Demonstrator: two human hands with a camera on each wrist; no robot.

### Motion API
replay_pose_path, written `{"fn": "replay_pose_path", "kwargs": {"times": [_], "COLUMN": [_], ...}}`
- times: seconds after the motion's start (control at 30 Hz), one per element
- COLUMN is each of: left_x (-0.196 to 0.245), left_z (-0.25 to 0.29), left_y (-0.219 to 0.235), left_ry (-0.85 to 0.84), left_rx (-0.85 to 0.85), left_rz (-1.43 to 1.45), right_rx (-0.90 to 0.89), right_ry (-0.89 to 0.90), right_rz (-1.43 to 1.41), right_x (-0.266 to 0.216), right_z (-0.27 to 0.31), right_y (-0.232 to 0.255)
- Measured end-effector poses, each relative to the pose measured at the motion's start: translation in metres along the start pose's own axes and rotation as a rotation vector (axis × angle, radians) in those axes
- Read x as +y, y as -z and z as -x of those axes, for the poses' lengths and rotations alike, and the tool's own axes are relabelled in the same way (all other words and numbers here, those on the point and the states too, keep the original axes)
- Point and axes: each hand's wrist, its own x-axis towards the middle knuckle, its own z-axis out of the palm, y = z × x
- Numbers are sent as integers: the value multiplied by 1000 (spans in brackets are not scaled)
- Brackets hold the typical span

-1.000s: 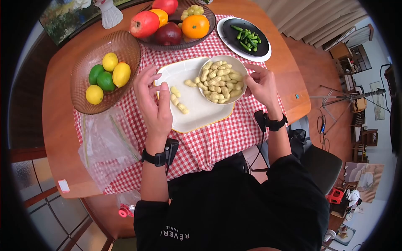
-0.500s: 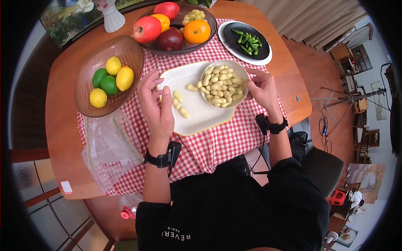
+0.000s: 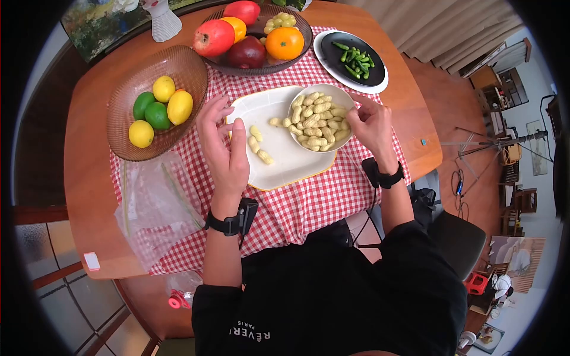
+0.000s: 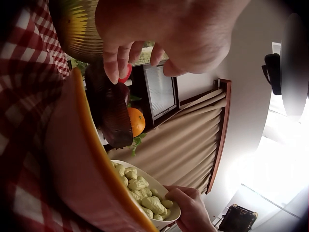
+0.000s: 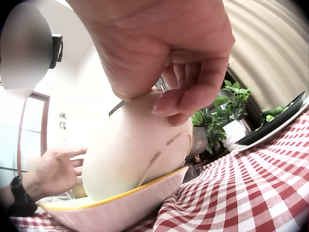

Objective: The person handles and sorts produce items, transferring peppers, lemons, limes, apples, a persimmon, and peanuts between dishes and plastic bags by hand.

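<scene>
My right hand pinches the right rim of a white bowl between thumb and fingers. Whole peanuts in their shells fill the bowl, which leans over the right part of a white tray with a yellow edge. On the tray's left part lie a few loose peanuts, and another lies by the bowl's left rim. Beside the tray's left edge, my left hand is held with fingers extended and thumb apart, nothing in it. From the right wrist, the bowl's outer wall hides its contents.
A brown ribbed bowl of lemons and limes stands at left, a fruit bowl behind the tray. Green peppers lie on a black plate at back right. A clear plastic bag rests on the checked cloth at front left.
The head view has shifted slightly. Both hands, the bowl and the loose peanuts keep nearly the same places; the right hand still pinches the bowl's rim.
</scene>
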Motion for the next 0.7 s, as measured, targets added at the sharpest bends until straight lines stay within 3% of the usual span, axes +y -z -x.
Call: {"fn": "replay_pose_path", "kwargs": {"times": [0.7], "left_x": [-3], "left_z": [2], "left_y": [-1], "left_ry": [32], "left_rx": [3], "left_rz": [28], "right_rx": [-4], "right_ry": [147], "right_rz": [62], "right_x": [-18], "right_z": [-8], "right_y": [5]}}
